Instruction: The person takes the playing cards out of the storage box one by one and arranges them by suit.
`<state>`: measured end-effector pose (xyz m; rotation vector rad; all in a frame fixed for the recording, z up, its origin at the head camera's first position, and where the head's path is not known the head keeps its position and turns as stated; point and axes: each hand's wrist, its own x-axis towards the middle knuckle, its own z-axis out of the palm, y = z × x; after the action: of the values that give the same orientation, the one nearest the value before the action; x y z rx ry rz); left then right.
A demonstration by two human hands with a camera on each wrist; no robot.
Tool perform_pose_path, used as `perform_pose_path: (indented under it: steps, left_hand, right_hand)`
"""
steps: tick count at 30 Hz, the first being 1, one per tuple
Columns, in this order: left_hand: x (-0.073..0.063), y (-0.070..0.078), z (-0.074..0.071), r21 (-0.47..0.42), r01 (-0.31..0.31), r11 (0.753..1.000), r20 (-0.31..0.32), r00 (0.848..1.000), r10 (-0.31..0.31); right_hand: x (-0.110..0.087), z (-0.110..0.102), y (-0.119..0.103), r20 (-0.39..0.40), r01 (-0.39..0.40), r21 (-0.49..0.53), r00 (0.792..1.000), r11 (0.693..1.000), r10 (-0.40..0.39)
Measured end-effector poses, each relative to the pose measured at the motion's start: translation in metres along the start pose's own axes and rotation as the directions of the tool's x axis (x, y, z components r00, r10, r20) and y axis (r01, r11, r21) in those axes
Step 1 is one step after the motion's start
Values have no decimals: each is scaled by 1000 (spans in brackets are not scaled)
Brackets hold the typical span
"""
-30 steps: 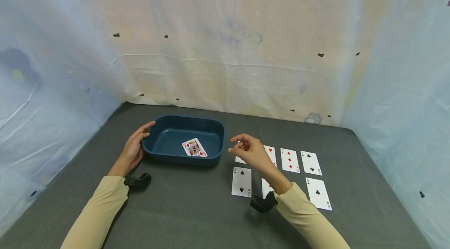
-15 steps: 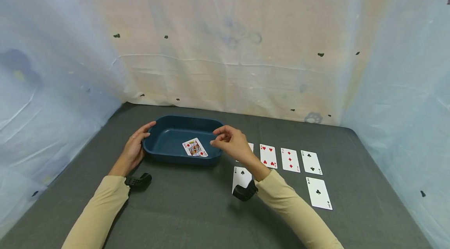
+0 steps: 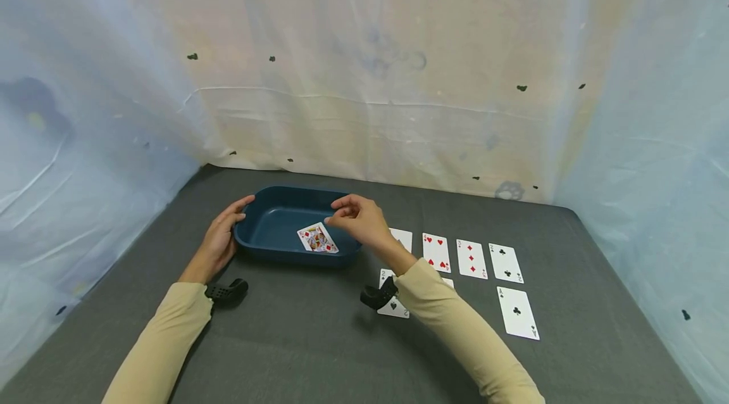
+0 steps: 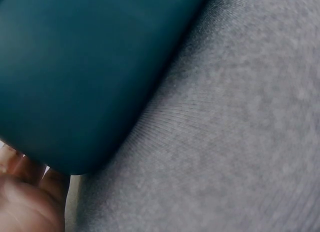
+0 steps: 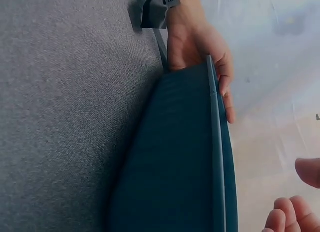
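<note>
A dark blue rectangular dish (image 3: 296, 257) stands at the left of the table in the head view, a red-suit face card (image 3: 317, 239) lying inside it. My left hand (image 3: 218, 240) grips the dish's left end. The right wrist view shows that hand (image 5: 197, 49) at the far end, fingers over the rim; in the left wrist view its fingers (image 4: 50, 184) are against the dish wall (image 4: 75, 81). My right hand (image 3: 364, 223) is over the dish's right end, holding nothing. Its thumb and bent fingers (image 5: 292, 217) stand apart in the right wrist view.
Several face-up cards lie in two rows at the right, among them a four of hearts (image 3: 436, 253), a three of diamonds (image 3: 471, 258), a two of clubs (image 3: 505, 263) and an ace of clubs (image 3: 517, 313). My right forearm partly covers a two of spades (image 3: 394, 309).
My right hand has moved left, from beside the cards to over the dish's right end. The left hand has kept its grip, and the face card lies where it was.
</note>
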<state>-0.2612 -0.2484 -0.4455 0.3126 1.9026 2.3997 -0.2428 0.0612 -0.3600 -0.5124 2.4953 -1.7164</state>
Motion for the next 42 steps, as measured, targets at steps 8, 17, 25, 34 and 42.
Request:
perform_pose_path:
  steps: [8,17,25,34,42]
  left_hand:
    - [0,1,0,-3,6,1000,-6,1000,-6]
    - [-1,1,1,-2,10,1000,-12,1000,-10]
    - [-2,2,3,-6,11,1000,-20,1000,-12]
    - [-5,2,2,-21,2,1000,11,1000,-2]
    - [-6,3,3,12,6,1000,-6,1000,-6]
  right_hand:
    - [17,12,0,112,-19,2,994,1000,18]
    - [32,27,5,107,-76,-57,991,996,81]
    - [40,36,17,79,-139,-144,985,980,151]
    - [47,41,26,101,-191,-237,970,953,219]
    - [51,42,30,106,-228,-340,955,912,278]
